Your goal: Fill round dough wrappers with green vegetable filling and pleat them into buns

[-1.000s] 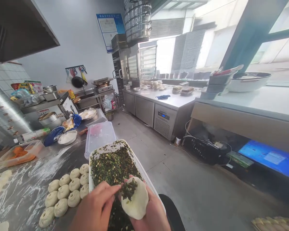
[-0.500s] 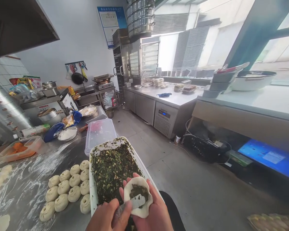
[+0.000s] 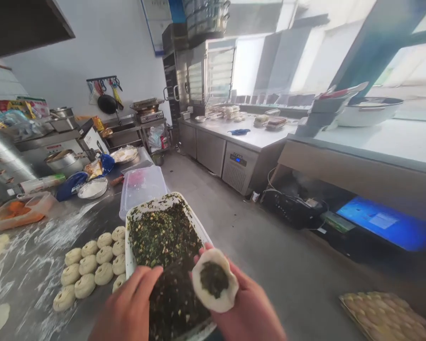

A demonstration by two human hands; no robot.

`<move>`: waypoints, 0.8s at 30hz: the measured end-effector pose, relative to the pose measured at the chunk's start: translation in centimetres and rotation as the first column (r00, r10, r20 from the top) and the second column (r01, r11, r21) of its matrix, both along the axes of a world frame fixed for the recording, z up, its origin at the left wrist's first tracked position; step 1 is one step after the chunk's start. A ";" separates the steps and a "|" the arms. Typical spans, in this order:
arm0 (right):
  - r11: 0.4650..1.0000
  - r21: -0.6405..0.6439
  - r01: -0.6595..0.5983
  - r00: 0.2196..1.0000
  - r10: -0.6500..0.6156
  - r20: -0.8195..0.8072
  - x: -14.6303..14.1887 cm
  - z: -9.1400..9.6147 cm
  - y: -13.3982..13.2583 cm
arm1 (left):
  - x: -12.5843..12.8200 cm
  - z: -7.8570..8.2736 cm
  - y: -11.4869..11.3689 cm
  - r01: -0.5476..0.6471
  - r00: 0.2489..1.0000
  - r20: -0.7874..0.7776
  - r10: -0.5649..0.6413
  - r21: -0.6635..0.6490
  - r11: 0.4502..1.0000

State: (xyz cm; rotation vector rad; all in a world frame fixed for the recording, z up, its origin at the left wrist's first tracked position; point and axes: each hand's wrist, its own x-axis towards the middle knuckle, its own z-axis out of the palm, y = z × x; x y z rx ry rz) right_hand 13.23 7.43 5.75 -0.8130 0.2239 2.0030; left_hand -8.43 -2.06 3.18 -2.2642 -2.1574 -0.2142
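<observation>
No legible text: the blue-bordered wall notice (image 3: 155, 23) and the packets on the shelf (image 3: 17, 110) are too blurred to read.

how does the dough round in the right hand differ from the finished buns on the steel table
The round white dough wrapper lies open, its dark green filling showing; the pale pleated buns are pinched shut. The wrapper rests in the right hand; the buns sit in rows on the floured steel table. Both are pale dough.

Orange-filled container (image 3: 19, 213), clear lid (image 3: 142, 189), flour plate (image 3: 92, 189), steamer cabinet (image 3: 208, 76).
</observation>
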 end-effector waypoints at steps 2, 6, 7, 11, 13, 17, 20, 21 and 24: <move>0.999 0.011 0.046 0.999 -0.046 0.009 2.0 1.1 0.6 | -0.1 1.1 0.9 -0.019 0.999 -0.051 0.009 -0.200 0.980; 0.981 -0.092 0.172 0.974 -0.155 0.165 4.8 1.3 1.9 | 1.1 0.7 3.0 0.005 0.993 -0.102 -0.059 -0.464 0.886; 0.975 -0.108 0.193 0.966 -0.170 0.196 5.2 1.0 2.0 | 1.5 0.2 3.3 0.010 0.993 -0.101 -0.065 -0.469 0.883; 0.969 -0.117 0.220 0.949 -0.184 0.254 6.2 -0.4 1.7 | 2.3 -1.5 3.9 0.101 0.991 -0.024 -0.130 -0.494 0.863; 0.972 -0.122 0.203 0.952 -0.167 0.256 6.6 -1.0 1.2 | 2.3 -1.7 3.8 0.159 0.986 0.043 -0.159 -0.500 0.851; 0.961 -0.176 0.211 0.950 -0.159 0.270 7.8 -1.3 0.6 | 2.2 -1.0 3.2 0.203 0.977 0.152 -0.147 -0.482 0.852; 0.954 -0.178 0.242 0.929 -0.175 0.326 8.5 -1.2 0.4 | 2.1 -0.4 2.7 0.219 0.968 0.216 -0.129 -0.471 0.854; 0.953 -0.177 0.248 0.924 -0.177 0.340 8.7 -1.1 0.5 | 2.1 -0.2 2.7 0.225 0.961 0.253 -0.115 -0.467 0.855; 0.950 -0.184 0.251 0.920 -0.174 0.352 8.8 -1.0 0.7 | 1.9 0.0 2.8 0.231 0.904 0.427 -0.013 -0.465 0.855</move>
